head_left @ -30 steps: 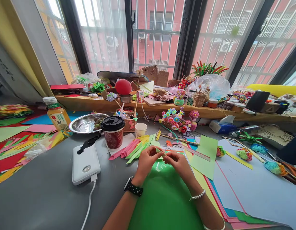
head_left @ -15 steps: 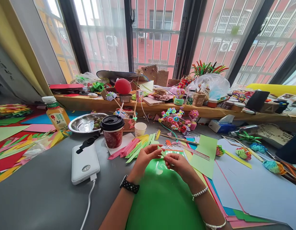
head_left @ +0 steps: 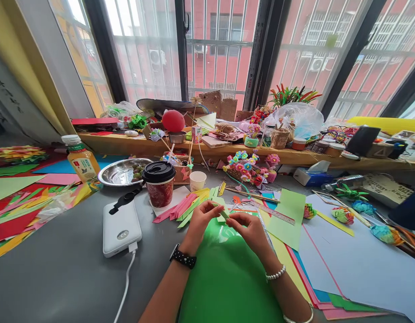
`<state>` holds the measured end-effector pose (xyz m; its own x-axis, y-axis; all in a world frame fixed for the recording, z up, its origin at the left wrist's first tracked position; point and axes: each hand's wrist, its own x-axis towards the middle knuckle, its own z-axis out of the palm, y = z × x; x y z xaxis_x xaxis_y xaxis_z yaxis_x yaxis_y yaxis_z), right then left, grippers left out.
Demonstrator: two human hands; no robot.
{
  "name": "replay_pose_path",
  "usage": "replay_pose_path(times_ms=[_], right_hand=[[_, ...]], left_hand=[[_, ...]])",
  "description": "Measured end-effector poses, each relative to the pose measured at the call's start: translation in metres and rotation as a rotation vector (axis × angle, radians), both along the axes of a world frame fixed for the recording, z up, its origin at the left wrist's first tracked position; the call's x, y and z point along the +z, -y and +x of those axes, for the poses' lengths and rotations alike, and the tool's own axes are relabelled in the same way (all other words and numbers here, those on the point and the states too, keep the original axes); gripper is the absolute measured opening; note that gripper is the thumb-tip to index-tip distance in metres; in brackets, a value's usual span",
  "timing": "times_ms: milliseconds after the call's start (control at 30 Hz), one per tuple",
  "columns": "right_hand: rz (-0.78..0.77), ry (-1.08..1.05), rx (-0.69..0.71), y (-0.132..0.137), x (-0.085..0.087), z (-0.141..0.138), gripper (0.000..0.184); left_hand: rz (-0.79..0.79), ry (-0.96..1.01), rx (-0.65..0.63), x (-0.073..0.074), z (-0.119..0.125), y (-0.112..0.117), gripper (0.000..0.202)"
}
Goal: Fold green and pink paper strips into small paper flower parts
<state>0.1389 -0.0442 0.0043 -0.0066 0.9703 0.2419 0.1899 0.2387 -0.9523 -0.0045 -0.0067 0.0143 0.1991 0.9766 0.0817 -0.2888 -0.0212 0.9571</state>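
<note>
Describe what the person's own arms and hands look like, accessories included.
Both forearms show no sleeves, and neither hand is gloved. Behind the left hand sits a watch on a black strap with small white dots. Behind the right hand is a silvery beaded bracelet; farther up that forearm, a silvery bangle.

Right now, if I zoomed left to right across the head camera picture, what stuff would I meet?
Orange drink bottle, white power bank, lidded cup, left hand, green paper strip, right hand, tissue box.
</note>
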Motion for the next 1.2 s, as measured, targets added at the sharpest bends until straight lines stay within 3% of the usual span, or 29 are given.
replay_pose_path(times_ms=[200, 400, 633, 800, 1000, 1200], right_hand=[[0.115, 0.185, -0.084, -0.0003, -0.0045, 0.0027, 0.023], [0.080, 0.162, -0.091, -0.0028, -0.0063, 0.0036, 0.025], [0.105, 0.179, -0.106, -0.0009, -0.0038, 0.0040, 0.022], [0.036, 0.069, -0.075, -0.0035, -0.0056, 0.0055, 0.022], [0.104, 0.115, -0.074, -0.0015, -0.0035, 0.0047, 0.018], [0.113, 0.121, -0.119, -0.0013, -0.0045, 0.0048, 0.019]], left_hand=[[0.003, -0.118, -0.121, 0.0010, 0.0041, 0.0025, 0.017], [-0.013, -0.130, 0.023, 0.0004, 0.0040, 0.0024, 0.019], [0.040, -0.189, -0.174, -0.0039, 0.0044, 0.0013, 0.018], [0.074, -0.115, -0.015, -0.0028, 0.0036, 0.0009, 0.016], [0.125, -0.103, -0.085, -0.0013, 0.0027, 0.0014, 0.012], [0.029, -0.006, 0.022, -0.0021, -0.0015, -0.0020, 0.015]])
